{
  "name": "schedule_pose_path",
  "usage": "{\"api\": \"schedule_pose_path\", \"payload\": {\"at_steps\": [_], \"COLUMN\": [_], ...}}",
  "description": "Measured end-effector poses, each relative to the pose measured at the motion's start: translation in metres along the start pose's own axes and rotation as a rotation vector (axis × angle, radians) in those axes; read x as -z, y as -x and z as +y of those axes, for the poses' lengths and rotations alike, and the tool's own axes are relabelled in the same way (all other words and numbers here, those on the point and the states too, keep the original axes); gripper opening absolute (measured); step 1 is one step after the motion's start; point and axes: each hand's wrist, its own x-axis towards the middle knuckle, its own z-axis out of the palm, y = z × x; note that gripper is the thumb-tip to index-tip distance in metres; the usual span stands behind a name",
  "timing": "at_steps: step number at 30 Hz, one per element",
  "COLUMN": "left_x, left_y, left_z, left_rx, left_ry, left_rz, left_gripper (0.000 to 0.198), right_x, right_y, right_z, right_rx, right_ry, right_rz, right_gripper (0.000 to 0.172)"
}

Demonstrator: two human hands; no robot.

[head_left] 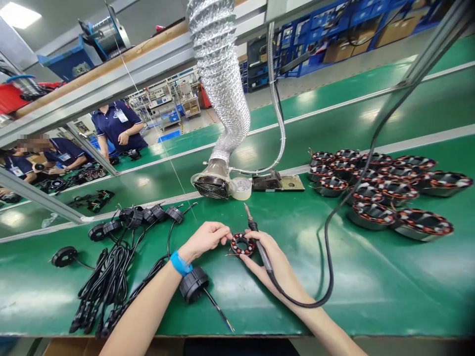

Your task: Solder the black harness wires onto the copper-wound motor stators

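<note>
A small ring-shaped motor stator (243,244) with copper windings is in front of me, thin wire ends sticking out at its left. My right hand (269,254) grips its right side between thumb and fingers. The same hand also holds a soldering iron (264,252), its tip pointing up and away. At the stator's upper left, my left hand (208,240) is closed in a pinch; what lies between the fingertips is too small to make out. Just below my left wrist, a black round cap (194,285) lies with stripped wires coming out of it.
Several larger stators (388,185) stand at the right. Black cables (107,277) with round caps lie at the left. A fume-extraction duct (220,99) hangs ahead, beside a solder spool (242,188) and a metal stand (278,181). The iron's cord (326,247) loops right. Co-workers (118,123) are across the bench.
</note>
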Motion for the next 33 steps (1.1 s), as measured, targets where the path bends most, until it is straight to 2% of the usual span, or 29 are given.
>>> {"api": "schedule_pose_path", "payload": {"at_steps": [3,8,10,15,17,19,22,26,28,33], "left_x": [0.002,0.005,0.005,0.000,0.000,0.002,0.008,0.012,0.011,0.005], "left_y": [0.013,0.029,0.026,0.005,0.001,0.004,0.018,0.032,0.030,0.013], "left_z": [-0.003,-0.006,-0.005,-0.006,-0.008,-0.009,-0.009,-0.009,-0.010,-0.008], "left_rx": [-0.032,-0.056,-0.057,0.089,0.113,0.119,0.065,-0.039,-0.050,0.078], "left_ry": [-0.165,-0.287,-0.231,0.129,0.192,0.170,-0.003,-0.166,-0.117,0.085], "left_rz": [0.021,0.012,0.003,-0.013,-0.019,-0.005,-0.005,-0.131,-0.170,-0.202], "left_gripper": [0.038,0.027,0.029,0.044,0.049,0.052,0.047,0.038,0.041,0.049], "right_x": [-0.004,-0.007,-0.008,-0.007,-0.009,-0.011,-0.014,-0.015,-0.015,-0.013], "right_y": [0.003,0.004,0.003,0.001,0.002,0.003,0.006,0.006,0.006,0.005], "right_z": [0.003,0.005,0.007,0.010,0.012,0.014,0.015,0.016,0.016,0.015], "right_rx": [-0.001,-0.026,-0.017,0.034,0.027,0.009,-0.010,-0.004,0.000,0.019], "right_ry": [-0.033,-0.075,-0.064,-0.032,-0.031,-0.033,-0.043,-0.044,-0.033,-0.030], "right_rz": [0.006,-0.076,-0.094,-0.121,-0.126,-0.108,-0.074,-0.073,-0.073,-0.096], "right_gripper": [0.036,0.034,0.032,0.031,0.030,0.030,0.031,0.031,0.030,0.029]}}
